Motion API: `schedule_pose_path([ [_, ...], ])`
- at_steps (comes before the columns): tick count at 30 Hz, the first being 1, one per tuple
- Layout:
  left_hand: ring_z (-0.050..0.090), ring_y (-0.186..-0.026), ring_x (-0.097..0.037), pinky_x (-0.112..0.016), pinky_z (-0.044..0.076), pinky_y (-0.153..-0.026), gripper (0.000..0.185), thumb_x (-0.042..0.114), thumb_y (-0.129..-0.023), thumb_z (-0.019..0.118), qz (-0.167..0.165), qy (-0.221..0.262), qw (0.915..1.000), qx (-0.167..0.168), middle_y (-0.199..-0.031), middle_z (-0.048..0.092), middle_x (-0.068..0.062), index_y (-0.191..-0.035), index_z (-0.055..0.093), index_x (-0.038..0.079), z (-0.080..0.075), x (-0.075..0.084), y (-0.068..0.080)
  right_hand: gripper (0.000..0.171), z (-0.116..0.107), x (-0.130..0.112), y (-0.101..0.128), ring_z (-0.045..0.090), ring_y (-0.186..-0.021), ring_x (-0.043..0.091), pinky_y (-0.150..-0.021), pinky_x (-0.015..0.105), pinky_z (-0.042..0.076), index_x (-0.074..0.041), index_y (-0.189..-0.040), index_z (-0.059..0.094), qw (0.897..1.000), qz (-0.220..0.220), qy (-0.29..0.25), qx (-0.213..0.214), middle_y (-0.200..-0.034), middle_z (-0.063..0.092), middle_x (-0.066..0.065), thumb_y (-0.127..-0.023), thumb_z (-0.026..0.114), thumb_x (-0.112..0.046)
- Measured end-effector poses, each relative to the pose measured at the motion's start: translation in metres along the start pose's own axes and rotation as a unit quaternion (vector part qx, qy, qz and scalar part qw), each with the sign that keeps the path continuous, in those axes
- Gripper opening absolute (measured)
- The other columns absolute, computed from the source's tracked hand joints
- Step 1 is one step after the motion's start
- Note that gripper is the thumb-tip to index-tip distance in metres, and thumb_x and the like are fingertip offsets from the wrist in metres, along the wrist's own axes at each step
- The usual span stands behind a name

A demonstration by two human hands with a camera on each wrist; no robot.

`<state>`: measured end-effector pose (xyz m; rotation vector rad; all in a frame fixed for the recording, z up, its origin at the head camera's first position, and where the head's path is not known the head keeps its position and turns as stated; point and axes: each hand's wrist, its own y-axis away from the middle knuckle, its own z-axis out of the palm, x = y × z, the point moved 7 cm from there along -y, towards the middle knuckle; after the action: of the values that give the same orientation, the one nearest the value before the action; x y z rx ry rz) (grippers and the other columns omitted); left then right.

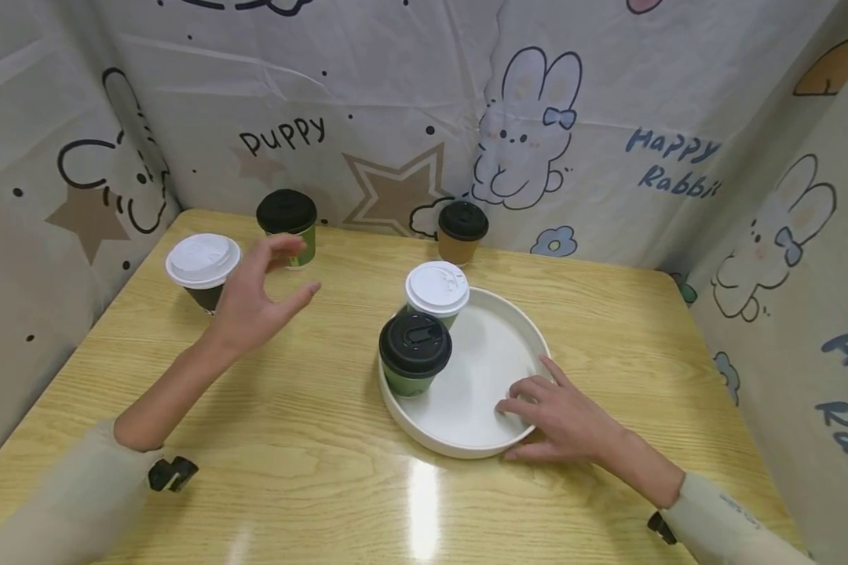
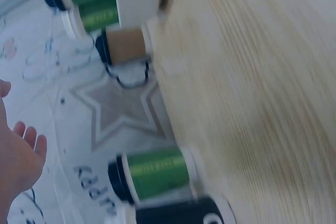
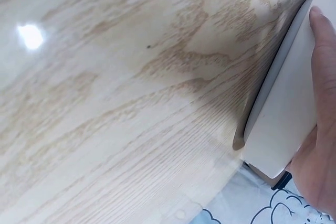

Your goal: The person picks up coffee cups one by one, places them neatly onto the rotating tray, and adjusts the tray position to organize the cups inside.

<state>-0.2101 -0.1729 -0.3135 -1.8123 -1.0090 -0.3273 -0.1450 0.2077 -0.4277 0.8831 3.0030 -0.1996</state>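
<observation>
My left hand [image 1: 290,271] hovers open over the table's back left, fingers spread, between a dark cup with a white lid [image 1: 202,269] and a green cup with a black lid [image 1: 287,224]; it touches neither. The left wrist view shows that hand [image 2: 18,161] apart from the green cup [image 2: 155,174]. My right hand [image 1: 537,416] holds the near right rim of a round white tray [image 1: 487,369], fingers inside and thumb on the outer wall [image 3: 283,119]. On the tray's left side stand a black-lidded green cup [image 1: 414,353] and a white-lidded green cup [image 1: 436,292].
A brown cup with a black lid [image 1: 462,230] stands at the back of the wooden table [image 1: 290,439], near the cartoon-print curtain [image 1: 396,94] that closes off the back and both sides. Bare wood lies in front of and to the right of the tray.
</observation>
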Motion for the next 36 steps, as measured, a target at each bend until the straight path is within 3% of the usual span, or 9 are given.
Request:
schedule_pose_path([
  [6,0.047,-0.125,-0.029,-0.024,0.037,-0.105,0.063,-0.001,-0.08,0.077,-0.059,-0.034,0.9949,0.075,-0.132,0.051,-0.02,-0.135,0.046,-0.009,-0.043,-0.026,0.002,0.06,0.001,-0.001,-0.001,0.059,-0.107,0.023,-0.113,0.067,0.018,-0.023,-0.119,0.065,1.0,0.0,0.0,0.0,-0.113,0.061,0.0,-0.083,0.063,-0.071],
  [11,0.04,-0.131,-0.02,-0.022,0.032,-0.108,0.07,0.005,-0.082,0.076,-0.147,-0.032,0.9836,0.099,-0.139,0.044,-0.014,-0.142,0.04,-0.001,-0.071,-0.055,0.012,0.059,-0.001,-0.001,-0.002,0.059,-0.107,0.022,-0.113,0.067,0.019,-0.023,-0.118,0.065,1.0,-0.004,0.001,0.005,-0.113,0.061,0.0,-0.084,0.063,-0.071],
  [15,0.033,-0.136,-0.018,-0.026,0.025,-0.115,0.078,0.011,-0.085,0.076,-0.206,-0.026,0.9739,0.092,-0.147,0.035,-0.014,-0.149,0.033,0.006,-0.087,-0.078,0.024,0.058,0.0,0.0,-0.003,0.059,-0.108,0.022,-0.114,0.066,0.017,-0.024,-0.118,0.065,1.0,-0.002,0.001,0.002,-0.113,0.061,0.0,-0.084,0.063,-0.071],
  [22,0.023,-0.143,-0.022,-0.03,0.016,-0.119,0.089,0.014,-0.087,0.074,-0.262,-0.01,0.9619,0.079,-0.153,0.023,-0.019,-0.156,0.018,0.012,-0.105,-0.104,0.047,0.058,0.004,0.0,-0.002,0.059,-0.107,0.022,-0.113,0.066,0.019,-0.024,-0.118,0.066,1.0,0.002,0.002,-0.001,-0.112,0.062,0.0,-0.084,0.062,-0.071],
  [29,0.011,-0.147,-0.035,-0.042,0.01,-0.121,0.101,0.015,-0.088,0.075,-0.286,-0.013,0.9578,0.02,-0.158,0.009,-0.022,-0.158,0.003,0.013,-0.108,-0.127,0.067,0.058,0.003,0.0,-0.001,0.059,-0.107,0.022,-0.113,0.067,0.019,-0.024,-0.118,0.065,1.0,0.001,0.003,0.005,-0.112,0.061,0.0,-0.084,0.062,-0.071],
  [36,0.004,-0.148,-0.04,-0.048,0.01,-0.121,0.103,0.016,-0.092,0.072,-0.33,0.031,0.9432,-0.012,-0.159,0.0,-0.025,-0.157,-0.008,0.018,-0.101,-0.153,0.081,0.058,0.002,0.0,0.001,0.059,-0.106,0.021,-0.114,0.066,0.018,-0.024,-0.118,0.066,1.0,0.007,0.004,-0.003,-0.111,0.061,-0.001,-0.085,0.061,-0.071],
])
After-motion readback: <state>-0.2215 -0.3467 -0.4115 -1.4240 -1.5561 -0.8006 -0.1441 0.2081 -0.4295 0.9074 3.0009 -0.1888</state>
